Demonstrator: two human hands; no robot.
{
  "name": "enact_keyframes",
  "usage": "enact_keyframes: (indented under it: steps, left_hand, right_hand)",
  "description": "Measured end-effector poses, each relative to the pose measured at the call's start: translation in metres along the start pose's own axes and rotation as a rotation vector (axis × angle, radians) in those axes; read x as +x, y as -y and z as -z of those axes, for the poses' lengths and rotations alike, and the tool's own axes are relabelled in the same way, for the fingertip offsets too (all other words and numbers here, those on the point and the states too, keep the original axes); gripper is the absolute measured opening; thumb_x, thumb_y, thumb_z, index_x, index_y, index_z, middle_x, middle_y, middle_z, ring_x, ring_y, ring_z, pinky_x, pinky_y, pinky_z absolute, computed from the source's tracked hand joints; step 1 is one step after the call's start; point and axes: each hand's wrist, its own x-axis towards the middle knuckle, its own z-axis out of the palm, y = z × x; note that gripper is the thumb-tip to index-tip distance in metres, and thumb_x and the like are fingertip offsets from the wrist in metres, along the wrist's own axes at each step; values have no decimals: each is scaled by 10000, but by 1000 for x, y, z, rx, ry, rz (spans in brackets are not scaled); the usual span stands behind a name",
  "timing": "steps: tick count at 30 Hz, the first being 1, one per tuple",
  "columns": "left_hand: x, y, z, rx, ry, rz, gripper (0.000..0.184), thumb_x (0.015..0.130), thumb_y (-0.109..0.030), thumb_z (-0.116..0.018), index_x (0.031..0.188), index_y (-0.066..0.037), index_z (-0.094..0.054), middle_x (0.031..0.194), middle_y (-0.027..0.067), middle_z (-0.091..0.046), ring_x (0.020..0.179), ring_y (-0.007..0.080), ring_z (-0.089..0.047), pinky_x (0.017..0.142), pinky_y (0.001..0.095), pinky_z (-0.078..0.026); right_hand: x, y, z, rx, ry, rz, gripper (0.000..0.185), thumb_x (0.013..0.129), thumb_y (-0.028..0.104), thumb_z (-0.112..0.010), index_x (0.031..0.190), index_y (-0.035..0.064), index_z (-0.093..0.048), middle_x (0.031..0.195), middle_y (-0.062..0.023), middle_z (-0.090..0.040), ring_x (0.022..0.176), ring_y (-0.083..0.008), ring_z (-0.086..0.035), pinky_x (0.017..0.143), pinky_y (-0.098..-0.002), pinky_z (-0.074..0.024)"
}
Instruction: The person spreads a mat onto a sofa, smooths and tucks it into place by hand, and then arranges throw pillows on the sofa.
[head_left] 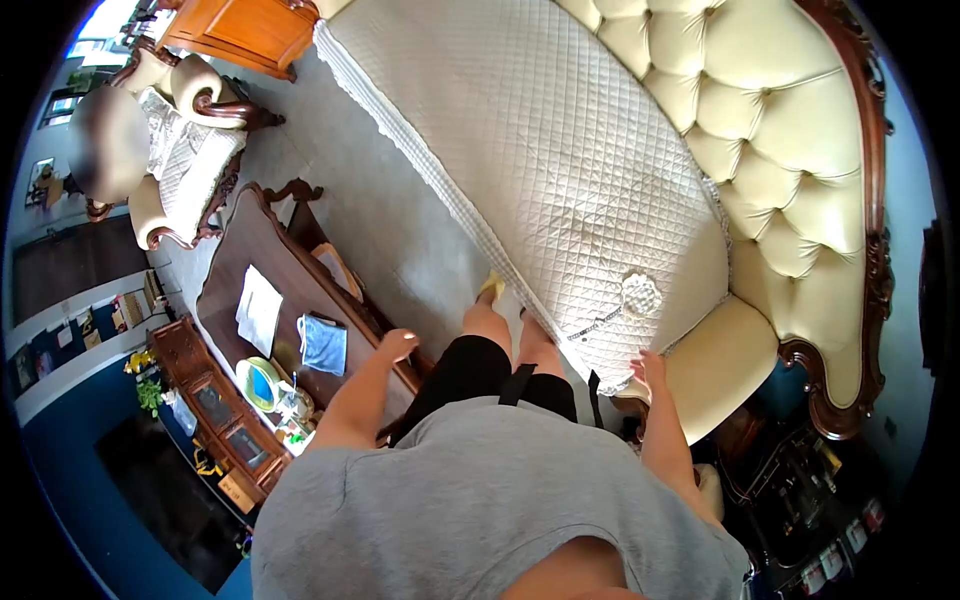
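My right hand [648, 370] is by the front corner of a quilted cream sofa cover [520, 130], its fingers apart. Whether it touches the cover's edge I cannot tell. On the cover, close to that hand, are a white ruffled flower-like piece [641, 294] and a short dark chain-like strip [595, 325]. My left hand [398, 346] hangs beside the near edge of a dark wooden coffee table [225, 290]. Its fingers are foreshortened, and nothing shows in them. On the table lie a folded blue cloth [322, 345] and white papers [259, 310].
The tufted cream sofa back [760, 120] with carved wood trim runs along the right. A cream armchair [205, 150] stands at upper left, near an orange-brown wooden cabinet [240, 35]. Grey floor [390, 210] lies between table and sofa. A glass-fronted cabinet [215, 405] is at left.
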Motion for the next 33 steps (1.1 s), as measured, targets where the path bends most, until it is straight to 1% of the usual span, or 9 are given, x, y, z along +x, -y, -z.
enact_keyframes:
  steps: [2, 5, 7, 11, 15, 18, 20, 28, 33]
  left_hand:
    - [0, -84, 13, 286, -3, -234, 409, 877, -336, -533, 1119, -20, -625, 1098, 183, -648, 1044, 371, -586, 902, 445, -463]
    - [6, -168, 28, 136, -90, -439, 409, 872, -318, -548, 1149, -25, -620, 1030, 201, -659, 968, 379, -610, 866, 442, -468]
    - [-5, -216, 54, 26, -67, -520, 354, 874, -247, -569, 1158, -41, -619, 939, 190, -670, 867, 349, -626, 808, 412, -483]
    - [40, -202, 85, -114, -49, -632, 314, 884, -175, -579, 1169, -46, -610, 825, 148, -653, 745, 184, -616, 701, 319, -488]
    - [22, -160, 126, -99, -145, -580, 252, 877, -185, -552, 1067, -52, -650, 750, 114, -648, 684, 164, -605, 642, 328, -472]
    - [94, -41, 143, 221, 126, -148, 202, 864, -233, -539, 909, -52, -617, 727, 76, -641, 556, 217, -563, 538, 364, -452]
    - [39, -40, 148, 75, 199, 362, 200, 889, -236, -519, 899, -67, -625, 720, 66, -642, 509, 195, -549, 475, 350, -427]
    - [29, -83, 115, -26, 202, 32, 327, 921, -251, -525, 1177, -62, -596, 840, 88, -681, 651, 164, -645, 513, 273, -455]
    - [29, -148, 88, -17, 158, -268, 324, 932, -261, -519, 1168, -55, -599, 908, 98, -690, 775, 166, -669, 583, 273, -474]
  right_hand:
    - [-34, -9, 1, 51, -46, -14, 418, 914, 125, -422, 1324, 52, -461, 1046, -132, -663, 884, -208, -656, 745, -321, -512]
    - [-81, -34, 1, 122, -184, -21, 368, 913, 133, -435, 1263, 45, -509, 910, -107, -674, 739, -196, -660, 609, -297, -514]
    - [-74, -77, 22, 135, -155, -15, 333, 911, 194, -481, 1222, 89, -534, 898, -93, -675, 718, -177, -649, 632, -325, -517]
    - [-131, -141, -22, 292, -323, -55, 266, 903, 359, -565, 1111, 198, -603, 787, -44, -645, 588, -142, -596, 508, -308, -491]
    - [-179, -178, -77, 296, -275, -34, 309, 897, 204, -532, 1189, 121, -590, 868, -69, -687, 653, -150, -650, 555, -289, -517]
    - [-217, -181, -119, 279, -210, -118, 340, 895, 174, -513, 1218, 85, -573, 897, -80, -692, 664, -157, -654, 560, -290, -524]
    - [-234, -187, -134, 275, -159, -150, 333, 896, 160, -507, 1214, 88, -575, 905, -84, -691, 673, -154, -654, 561, -285, -524]
    - [-235, -222, -130, 289, -195, -103, 334, 912, 159, -485, 1228, 89, -571, 891, -86, -686, 694, -157, -656, 560, -295, -514]
    - [-222, -210, -104, 289, -148, -13, 346, 895, 143, -489, 1223, 69, -572, 866, -85, -680, 682, -144, -653, 533, -274, -499]
